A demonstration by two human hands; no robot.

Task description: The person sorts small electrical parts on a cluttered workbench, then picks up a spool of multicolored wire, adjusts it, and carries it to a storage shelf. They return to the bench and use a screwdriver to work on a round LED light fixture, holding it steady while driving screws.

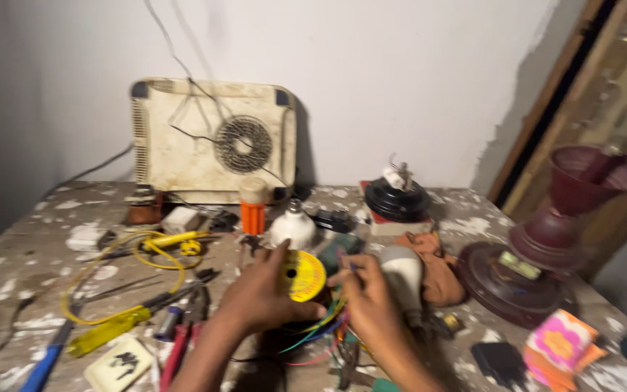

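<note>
Head view: left hand [259, 294] wraps the yellow spool [303, 276] at tabletop [473, 218] centre; right hand [371, 305] pinches coloured wires [321, 330] w/ fingertips. Risk, imo: wires tangle or snag on nearby pliers [183, 337], spool slips.

two hands – left hand [259, 294], right hand [371, 305] – one yellow spool [305, 276], two white bulbs [292, 226] [403, 270], one orange capacitor [252, 207], one yellow screwdriver [110, 330], one pink-and-orange cloth [562, 345].
</note>
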